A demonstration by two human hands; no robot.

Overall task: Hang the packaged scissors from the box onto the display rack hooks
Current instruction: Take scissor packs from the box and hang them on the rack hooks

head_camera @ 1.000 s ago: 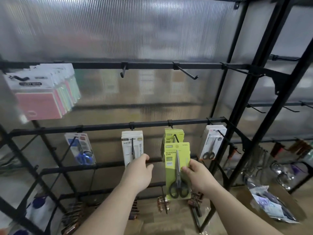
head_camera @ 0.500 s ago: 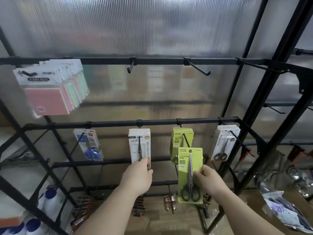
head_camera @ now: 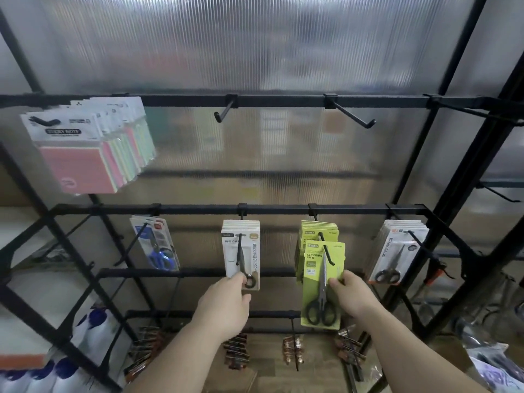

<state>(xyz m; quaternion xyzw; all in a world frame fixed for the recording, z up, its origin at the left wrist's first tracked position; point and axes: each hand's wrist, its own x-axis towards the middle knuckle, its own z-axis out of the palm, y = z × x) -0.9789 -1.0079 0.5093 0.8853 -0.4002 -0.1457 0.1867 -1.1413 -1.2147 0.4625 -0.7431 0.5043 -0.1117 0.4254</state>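
Green pack [head_camera: 312, 293] | right hand [head_camera: 353, 296] pinches edge | left hand [head_camera: 226, 304] pinches white pack [head_camera: 249, 251]

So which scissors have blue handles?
The ones in the leftmost pack on the middle rail. The white stack, green stack and far-right stack all hold dark-handled scissors.

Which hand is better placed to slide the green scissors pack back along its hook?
Right. The right hand pinches the green pack at the tip of its hook, while the left hand grips the white pack on the neighbouring hook.
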